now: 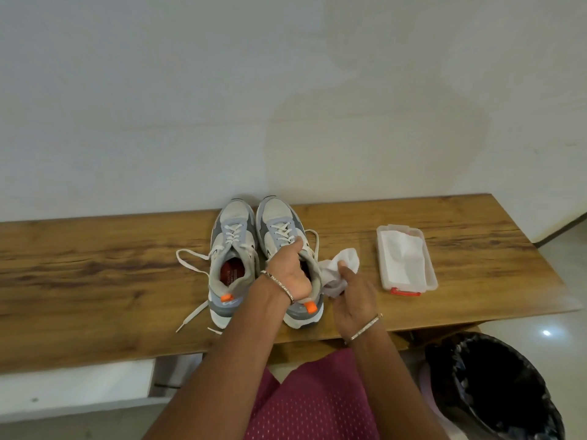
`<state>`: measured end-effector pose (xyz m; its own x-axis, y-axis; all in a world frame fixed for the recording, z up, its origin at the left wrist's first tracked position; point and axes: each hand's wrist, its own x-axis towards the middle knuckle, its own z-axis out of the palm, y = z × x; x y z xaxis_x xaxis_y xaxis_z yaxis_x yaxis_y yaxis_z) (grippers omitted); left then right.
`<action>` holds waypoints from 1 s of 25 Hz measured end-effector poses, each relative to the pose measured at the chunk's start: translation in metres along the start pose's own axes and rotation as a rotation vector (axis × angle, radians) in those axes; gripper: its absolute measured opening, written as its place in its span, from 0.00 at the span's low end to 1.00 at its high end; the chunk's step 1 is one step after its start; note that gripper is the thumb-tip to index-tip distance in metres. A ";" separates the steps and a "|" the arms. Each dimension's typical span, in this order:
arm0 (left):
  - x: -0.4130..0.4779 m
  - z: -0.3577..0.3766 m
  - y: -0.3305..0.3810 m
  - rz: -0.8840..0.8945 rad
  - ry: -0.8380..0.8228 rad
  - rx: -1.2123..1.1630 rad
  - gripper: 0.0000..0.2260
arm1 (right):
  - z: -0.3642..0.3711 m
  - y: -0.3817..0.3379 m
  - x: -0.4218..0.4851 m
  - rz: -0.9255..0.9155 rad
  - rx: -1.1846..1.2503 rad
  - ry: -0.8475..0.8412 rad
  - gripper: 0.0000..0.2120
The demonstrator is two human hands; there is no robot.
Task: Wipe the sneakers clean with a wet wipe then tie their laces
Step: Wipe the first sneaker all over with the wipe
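**Steadying the right-hand sneaker for a wipe along its outer side**

On the left of the pair, the grey-and-white lace-up sneaker with an orange heel tab (229,265) stands untouched on the brown wood-grain bench (95,274), toe toward the far wall. Its flat white laces (190,258) lie loose, one end trailing off toward the near edge, so tying is not yet done.

Just beside it, touching or nearly so, stands the matching grey-and-white sneaker (279,230). Our left hand (287,274) clamps it at the collar, fingers curled into the opening and thumb pressed near the top eyelets. We judge this the right hold: it pins the shoe so that wiping pressure will not slide it.

Further right, our right hand (352,300) pinches a crumpled white wet wipe (336,268), which touches the sneaker's right side near the heel. To do this step well, we should spread the wipe flatter over the fingers, stroke from heel toward toe, and tilt the shoe with the left hand to reach the sole edge. Keeping the laces out of the way avoids dragging dirt onto them.

Well apart on the right lies the clear plastic wipe box with a red latch (428,274), open and holding more white wipes. Below the near right of the bench stands a black-lined bin (495,385).
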<state>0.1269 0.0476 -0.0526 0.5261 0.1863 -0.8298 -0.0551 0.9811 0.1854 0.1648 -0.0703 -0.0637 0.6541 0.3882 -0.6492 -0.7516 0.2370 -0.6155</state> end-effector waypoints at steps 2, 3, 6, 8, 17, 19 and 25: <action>0.003 0.001 -0.004 0.043 0.022 -0.058 0.14 | 0.000 0.013 0.001 0.009 0.024 0.018 0.08; 0.003 0.002 -0.006 0.078 0.033 -0.062 0.16 | -0.003 0.017 0.001 -0.003 0.030 0.036 0.08; -0.009 0.000 -0.013 0.152 0.077 -0.041 0.23 | -0.015 0.018 -0.005 -0.028 0.029 0.020 0.09; -0.020 -0.004 -0.021 0.179 0.052 -0.024 0.24 | -0.022 0.017 -0.016 -0.017 0.036 -0.017 0.11; -0.081 -0.053 -0.061 0.208 -0.395 -0.069 0.25 | -0.034 -0.040 -0.120 -0.149 0.010 -0.162 0.14; -0.103 -0.057 -0.065 0.313 -0.419 -0.089 0.22 | -0.025 -0.053 -0.150 -0.250 -0.049 -0.192 0.09; -0.187 -0.068 -0.079 0.554 -0.498 0.098 0.20 | 0.000 -0.052 -0.215 -0.727 -0.327 -0.166 0.07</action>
<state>-0.0249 -0.0617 0.0516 0.7665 0.5832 -0.2690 -0.3602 0.7371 0.5718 0.0636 -0.1659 0.1081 0.9285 0.3706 0.0216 -0.0645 0.2183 -0.9737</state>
